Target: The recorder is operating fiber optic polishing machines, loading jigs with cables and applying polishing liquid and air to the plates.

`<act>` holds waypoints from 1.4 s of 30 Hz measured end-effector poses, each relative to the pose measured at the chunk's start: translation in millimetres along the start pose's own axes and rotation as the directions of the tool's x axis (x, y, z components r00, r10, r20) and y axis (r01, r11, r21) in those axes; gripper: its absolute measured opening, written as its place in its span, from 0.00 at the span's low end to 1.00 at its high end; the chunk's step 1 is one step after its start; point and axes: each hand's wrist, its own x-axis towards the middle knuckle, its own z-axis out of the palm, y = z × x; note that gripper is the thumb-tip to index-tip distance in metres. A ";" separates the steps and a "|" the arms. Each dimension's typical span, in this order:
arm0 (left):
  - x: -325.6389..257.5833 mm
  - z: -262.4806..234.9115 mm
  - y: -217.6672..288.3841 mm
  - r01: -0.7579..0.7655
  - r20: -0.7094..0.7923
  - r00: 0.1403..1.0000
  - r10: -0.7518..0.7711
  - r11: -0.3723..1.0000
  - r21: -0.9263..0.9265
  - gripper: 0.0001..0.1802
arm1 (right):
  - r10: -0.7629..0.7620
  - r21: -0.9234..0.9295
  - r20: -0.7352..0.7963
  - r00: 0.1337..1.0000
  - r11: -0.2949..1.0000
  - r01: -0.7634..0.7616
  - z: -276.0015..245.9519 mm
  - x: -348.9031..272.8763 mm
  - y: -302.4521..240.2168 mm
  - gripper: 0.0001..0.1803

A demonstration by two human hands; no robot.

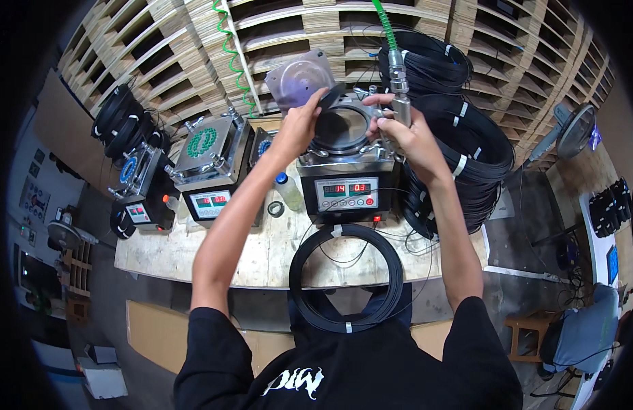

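My left hand point(301, 128) is closed, pinching the edge of a dark, thin pad point(332, 96) over the left rim of a polishing machine point(338, 164). Behind my fingers leans a square metal plate point(299, 80) with a purplish round face. My right hand point(411, 137) grips a metal air blow gun point(399, 85) at the machine's right side, its green coiled hose point(384, 20) running upward. Between the hands lies the machine's round platen point(340, 130), set in a dark ring. Red digits glow on the front panel point(347, 193).
A coil of black cable point(296, 273) hangs over the bench's front edge, against my lap. Larger black cable coils point(460, 157) are stacked at right. More polishing machines point(206, 147) stand at left on the wooden bench point(262, 263). A blue-capped bottle point(289, 191) stands near my left forearm.
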 end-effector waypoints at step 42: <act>18.5 -2.9 -12.3 -0.226 0.627 0.775 0.079 0.961 0.159 0.25 | -0.124 -0.281 -0.026 0.992 0.953 0.112 -1.5 28.0 -34.1 0.17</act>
